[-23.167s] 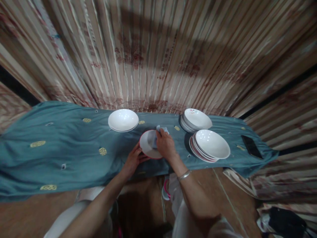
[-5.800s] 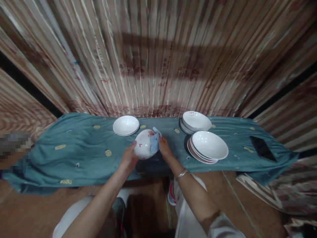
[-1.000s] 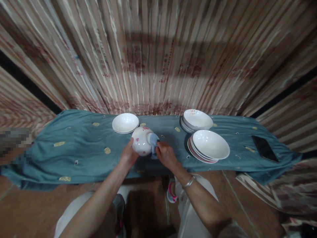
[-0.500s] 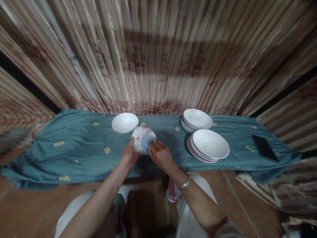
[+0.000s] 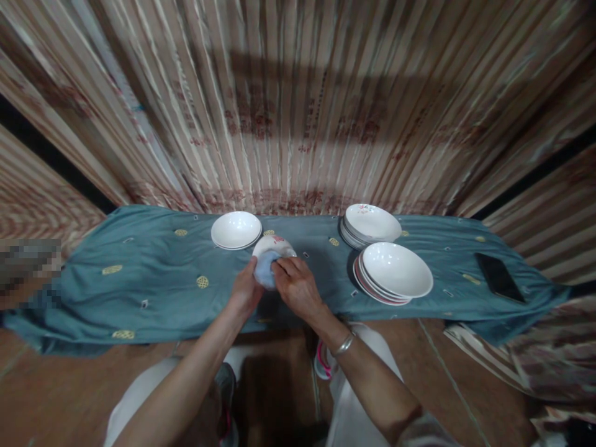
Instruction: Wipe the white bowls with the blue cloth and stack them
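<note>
- Since half a second ago, the right hand (image 5: 295, 287) has slid left across the bowl (image 5: 274, 249), and the blue cloth (image 5: 264, 271) now covers more of the bowl's near side.
- Left hand (image 5: 246, 292): its grip is closed on the bowl's left edge, holding the bowl tilted just above the desk (image 5: 153, 279).
- Right hand: its grip is closed on the blue cloth, pressing it against the bowl; a bracelet (image 5: 343, 344) sits on the wrist.
- Bowl: white with red marks, at the middle of the desk, near its front edge.
- Behind it to the left lies a small stack of white plates (image 5: 236, 229).
- To the right stand two more stacks of bowls, far (image 5: 370, 224) and near (image 5: 395, 272).
- A phone (image 5: 500, 276) lies at the far right, well apart from the hands.
- A teal cover is spread over the desk.
</note>
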`<state>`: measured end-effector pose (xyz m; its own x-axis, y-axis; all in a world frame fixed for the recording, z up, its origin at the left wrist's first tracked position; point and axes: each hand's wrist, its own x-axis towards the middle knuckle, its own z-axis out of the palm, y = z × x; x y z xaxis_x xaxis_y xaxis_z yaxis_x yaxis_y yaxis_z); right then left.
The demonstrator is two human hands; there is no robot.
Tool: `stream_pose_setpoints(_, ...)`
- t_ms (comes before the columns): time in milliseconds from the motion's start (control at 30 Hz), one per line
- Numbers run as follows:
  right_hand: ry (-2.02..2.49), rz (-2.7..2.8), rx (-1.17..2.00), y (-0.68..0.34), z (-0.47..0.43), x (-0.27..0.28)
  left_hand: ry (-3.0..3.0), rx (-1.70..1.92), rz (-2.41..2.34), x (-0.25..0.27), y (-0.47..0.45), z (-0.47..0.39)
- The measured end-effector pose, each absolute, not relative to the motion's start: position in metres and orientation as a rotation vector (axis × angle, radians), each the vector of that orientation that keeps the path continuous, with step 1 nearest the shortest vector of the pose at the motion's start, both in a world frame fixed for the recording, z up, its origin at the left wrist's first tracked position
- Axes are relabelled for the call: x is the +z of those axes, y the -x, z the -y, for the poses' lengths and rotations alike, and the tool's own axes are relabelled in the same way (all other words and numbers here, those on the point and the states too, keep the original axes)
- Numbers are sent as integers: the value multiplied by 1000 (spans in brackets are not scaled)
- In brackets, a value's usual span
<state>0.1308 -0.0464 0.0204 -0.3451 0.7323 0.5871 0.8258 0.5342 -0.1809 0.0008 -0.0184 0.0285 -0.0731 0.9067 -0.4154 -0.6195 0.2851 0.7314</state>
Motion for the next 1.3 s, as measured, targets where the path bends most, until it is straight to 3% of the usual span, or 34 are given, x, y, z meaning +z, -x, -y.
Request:
stream_pose_setpoints(767,1299,1853,16,-157,19,16,-460,1302,-878,18,-2,19)
stream_pose_setpoints(1100,1868,1836,313,-167,17,5,-394,1297,-848,15,0,17)
stream_pose_setpoints(1300,1959,1906,393,-166,31,8,-353,1287,-845,9,3,12)
